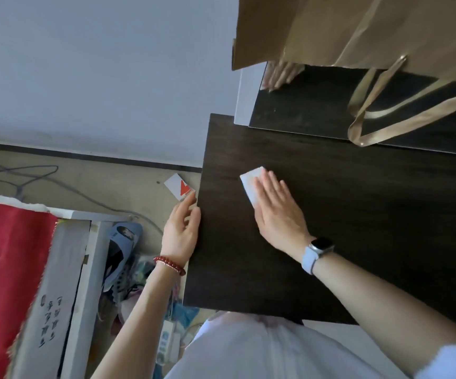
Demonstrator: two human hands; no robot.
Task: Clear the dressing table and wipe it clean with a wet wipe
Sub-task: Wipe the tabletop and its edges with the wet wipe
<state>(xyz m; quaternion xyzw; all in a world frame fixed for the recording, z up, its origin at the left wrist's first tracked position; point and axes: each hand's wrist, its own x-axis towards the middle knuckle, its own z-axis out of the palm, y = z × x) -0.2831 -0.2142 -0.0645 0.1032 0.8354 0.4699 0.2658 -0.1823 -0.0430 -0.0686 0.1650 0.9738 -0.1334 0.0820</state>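
Note:
The dressing table [358, 228] has a dark wood top that fills the right half of the view. A folded white wet wipe [250, 181] lies on it near the far left corner. My right hand [278, 212], with a watch on its wrist, presses flat on the wipe with straight fingers. My left hand [181, 228], with a red bead bracelet on its wrist, rests against the table's left edge, its fingers loosely bent and holding nothing.
A mirror [317, 105] with a white frame stands at the back of the table and reflects a hand. A brown paper bag [358, 31] with gold ribbon handles hangs over it. On the floor to the left lie a white-and-red card [179, 186], cables, shoes and a red cloth [5, 258].

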